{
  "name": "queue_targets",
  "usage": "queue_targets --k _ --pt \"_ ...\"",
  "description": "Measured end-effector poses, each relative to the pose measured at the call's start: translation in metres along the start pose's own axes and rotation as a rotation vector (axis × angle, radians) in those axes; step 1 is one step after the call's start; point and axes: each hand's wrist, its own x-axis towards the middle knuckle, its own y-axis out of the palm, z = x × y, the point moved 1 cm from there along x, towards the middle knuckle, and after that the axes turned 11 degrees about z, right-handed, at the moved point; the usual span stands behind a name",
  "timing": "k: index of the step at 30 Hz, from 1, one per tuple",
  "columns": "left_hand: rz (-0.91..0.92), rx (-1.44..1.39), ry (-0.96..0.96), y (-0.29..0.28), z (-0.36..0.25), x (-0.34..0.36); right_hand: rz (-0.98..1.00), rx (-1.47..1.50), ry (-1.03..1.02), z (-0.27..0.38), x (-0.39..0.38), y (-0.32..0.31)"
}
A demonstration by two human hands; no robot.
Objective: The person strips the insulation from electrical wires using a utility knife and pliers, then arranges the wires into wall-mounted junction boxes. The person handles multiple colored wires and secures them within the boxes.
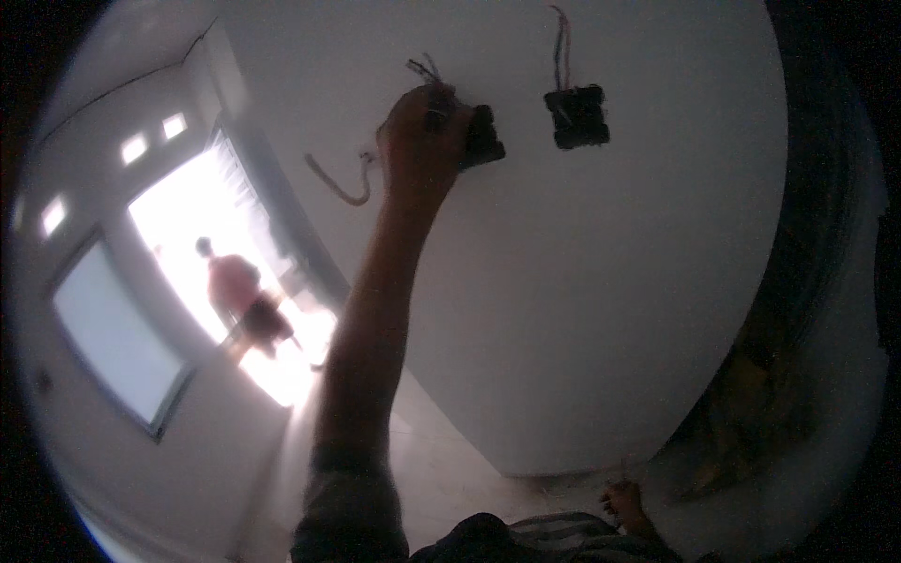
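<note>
White wall (601, 281): fills the middle and top of the view, its right edge curving down beside a dark area.
Bright doorway (178, 220): at the left, washed out by light.
Pale window (117, 328): dark-framed, left of the bright doorway and lower.
Left forearm (371, 347): rises from the lower edge toward the white wall, a dark sleeve at its lower end.
Person (235, 286): blurred, in a reddish top, at the bright doorway.
Left hand (419, 141): raised against the left wall box (483, 141), fingers curled; cannot tell what they grip, if anything.
Right wall box (577, 117): dark, squarish, in the white wall, apart from the left hand.
Left wall box: dark, partly hidden behind the left hand.
Right hand (627, 504): low, near the bottom edge, fingers bent; too dim to tell whether they hold anything.
Right wires (563, 47): rise from the top of the right wall box.
Pale cable (352, 199): curved, left of the left hand.
Left wires (424, 66): stick up just above the left hand.
</note>
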Motion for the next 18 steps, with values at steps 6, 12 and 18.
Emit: queue_targets --k 6,12,18 --pt "0.056 -0.294 0.074 -0.013 -0.019 -0.108 -0.057 0.047 0.019 -0.002 -0.015 0.044" --pt "0.733 -0.605 -0.339 0.031 -0.017 -0.324 0.014 -1.204 -0.555 -0.152 0.085 0.013" --pt "1.458 -0.315 -0.407 0.056 0.009 -0.658 -0.083 -0.050 0.000 -0.099 -0.013 0.066"
